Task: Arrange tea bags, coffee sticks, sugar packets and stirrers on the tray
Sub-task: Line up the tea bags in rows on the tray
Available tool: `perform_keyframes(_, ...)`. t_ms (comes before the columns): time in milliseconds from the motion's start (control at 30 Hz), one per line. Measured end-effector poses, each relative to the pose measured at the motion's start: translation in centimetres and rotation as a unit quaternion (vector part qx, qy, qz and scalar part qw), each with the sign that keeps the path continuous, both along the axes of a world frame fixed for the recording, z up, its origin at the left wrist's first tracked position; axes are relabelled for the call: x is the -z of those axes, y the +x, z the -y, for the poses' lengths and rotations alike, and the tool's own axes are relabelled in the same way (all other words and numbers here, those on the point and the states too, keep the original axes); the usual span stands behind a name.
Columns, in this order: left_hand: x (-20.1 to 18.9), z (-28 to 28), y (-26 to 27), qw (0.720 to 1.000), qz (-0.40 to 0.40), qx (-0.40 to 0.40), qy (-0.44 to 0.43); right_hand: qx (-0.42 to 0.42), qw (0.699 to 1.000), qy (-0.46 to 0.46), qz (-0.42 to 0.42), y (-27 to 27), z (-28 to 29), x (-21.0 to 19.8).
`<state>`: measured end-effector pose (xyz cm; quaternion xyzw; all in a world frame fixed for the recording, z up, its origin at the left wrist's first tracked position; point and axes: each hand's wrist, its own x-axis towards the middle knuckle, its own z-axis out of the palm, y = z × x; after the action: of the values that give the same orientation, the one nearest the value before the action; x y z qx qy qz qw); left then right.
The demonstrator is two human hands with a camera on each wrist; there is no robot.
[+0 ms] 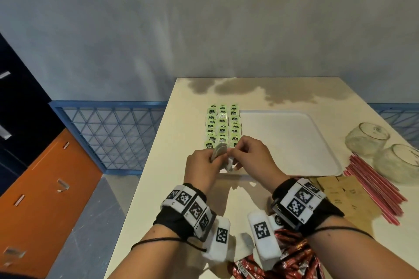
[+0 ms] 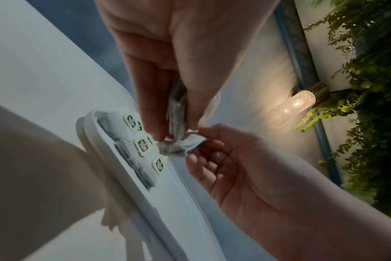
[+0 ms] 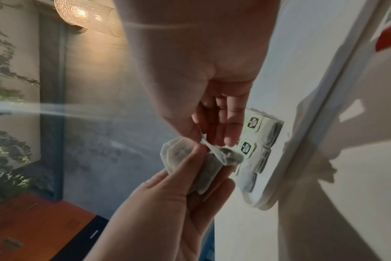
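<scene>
A white tray (image 1: 290, 142) lies on the table, with three rows of green-tagged tea bags (image 1: 223, 124) along its left side. Just in front of those rows, above the tray's near left corner, my left hand (image 1: 215, 156) grips a small stack of tea bags (image 2: 176, 113). My right hand (image 1: 235, 154) pinches one tea bag (image 3: 225, 155) at the end of that stack, its other fingers loosely curled. Red coffee sticks (image 1: 292, 256) lie in a heap near my wrists. Brown sugar packets (image 1: 340, 192) and red stirrers (image 1: 374, 186) lie right of the tray.
Two glass jars (image 1: 367, 138) lie on their sides at the table's right edge beyond the stirrers. The right part of the tray is bare. A blue mesh railing (image 1: 113, 133) and an orange cabinet (image 1: 49, 188) stand left of the table, and a wall behind it.
</scene>
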<state>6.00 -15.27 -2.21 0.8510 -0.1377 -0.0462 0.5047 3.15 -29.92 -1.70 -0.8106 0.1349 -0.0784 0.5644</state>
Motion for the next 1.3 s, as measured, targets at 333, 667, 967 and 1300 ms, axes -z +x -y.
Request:
perform_keyframes(333, 0.6, 0.1, 0.5, 0.998, -0.058, 0.002, -0.021, -0.021, 0.998, 0.06, -0.009, -0.5, 0.2, -1.2)
perform_keyframes(667, 0.5, -1.5, 2.4, 0.971, -0.196, -0.037, -0.133, -0.071, 0.996, 0.007, -0.057, 1.6, 2.1, -0.2)
perform_keyframes(967, 0.2, -4.3, 4.6, 0.895, -0.322, -0.135, -0.276, -0.082, 0.989, -0.068, -0.103, 3.9, 1.5, 1.8)
perform_keyframes(1300, 1.3, -5.4, 4.4, 0.933, -0.268, -0.127, -0.205, -0.068, 0.989, -0.118, -0.054, 7.1, -1.3, 2.5)
